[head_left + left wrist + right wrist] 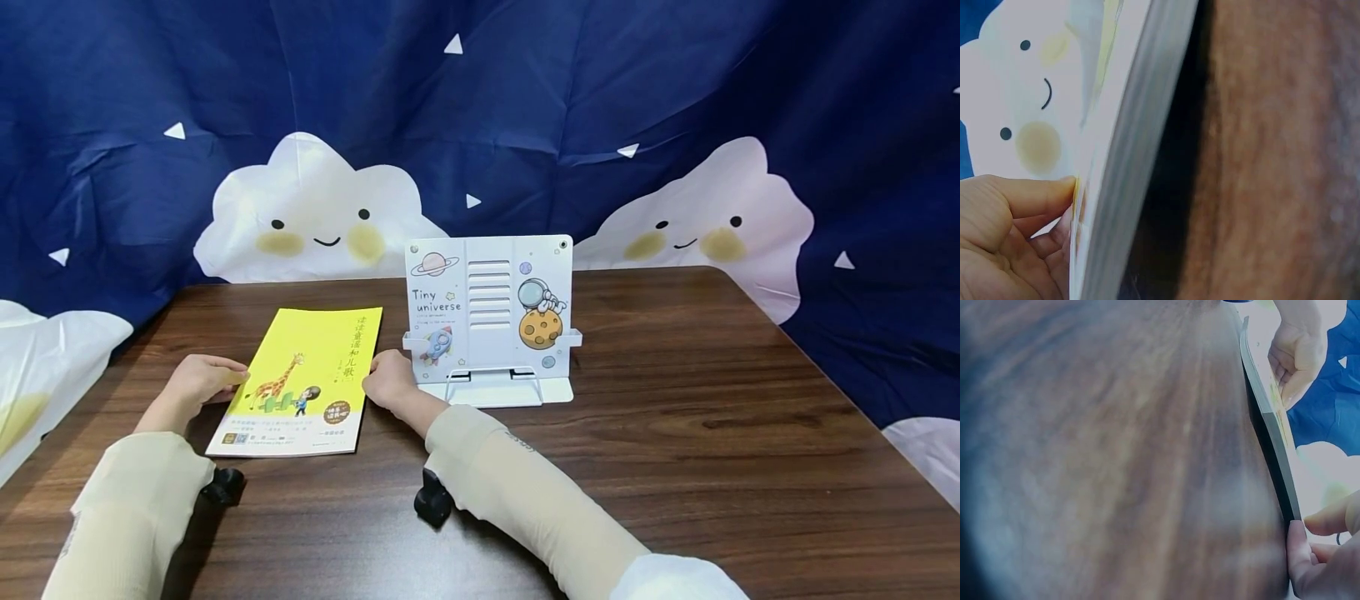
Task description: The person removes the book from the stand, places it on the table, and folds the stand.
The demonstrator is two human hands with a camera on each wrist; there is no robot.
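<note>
A yellow picture book [315, 358] with a giraffe and a child on its cover lies face up on the table's left half. My left hand [198, 385] pinches the book's left edge. In the left wrist view, the thumb of that hand [1007, 231] meets the cover's edge, and the other fingers are partly hidden. On the opposite side, my right hand [393, 381] grips the book's right edge. The right wrist view shows a finger of this hand [1329, 556] against the book's edge [1279, 444], with a dark gap below the book.
Right beside my right hand stands a white book stand [489, 308] printed with planets, a rocket and an astronaut. It has side clips and a front ledge. The brown wooden table [675, 450] reaches back to a blue curtain [510, 100] with white clouds.
</note>
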